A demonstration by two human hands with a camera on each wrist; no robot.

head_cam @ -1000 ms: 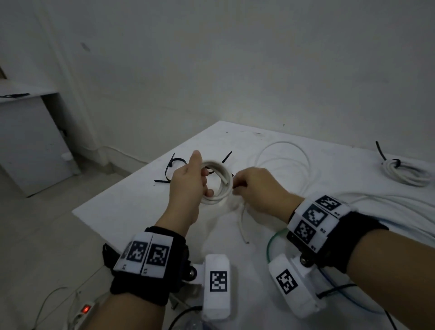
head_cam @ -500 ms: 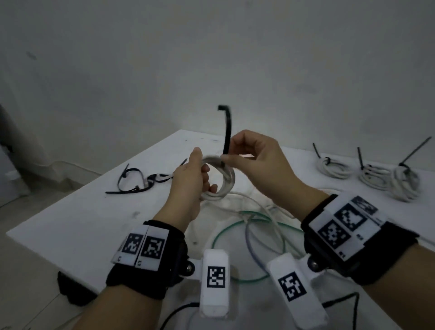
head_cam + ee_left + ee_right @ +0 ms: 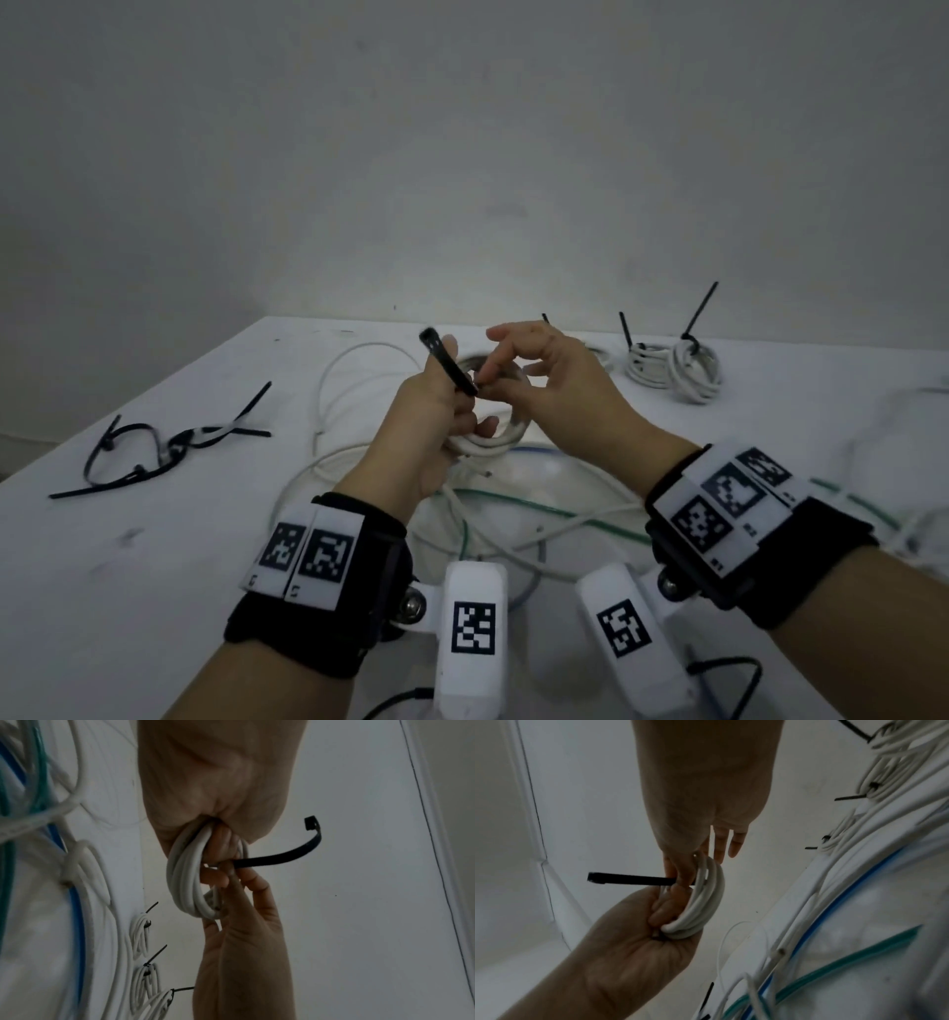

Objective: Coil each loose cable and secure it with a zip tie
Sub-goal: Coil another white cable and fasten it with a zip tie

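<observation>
My left hand (image 3: 429,411) grips the coiled white cable (image 3: 495,437) above the tabletop (image 3: 154,539), while my right hand (image 3: 554,380) pinches the black zip tie (image 3: 449,367) against the coil, its head end sticking up past my left thumb.

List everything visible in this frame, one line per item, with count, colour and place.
Held coil: one, white, gripped in left hand.
Zip tie: one, black, at the held coil, pinched by right hand.
Tied coils: at least two, white with black ties, table's far right.
Spare zip ties: several, black, table's left.
Loose cables: white, green, blue, under the hands.
Table: one, white.
Left hand: one.
Right hand: one.
Wrist cameras: two, white.
</observation>
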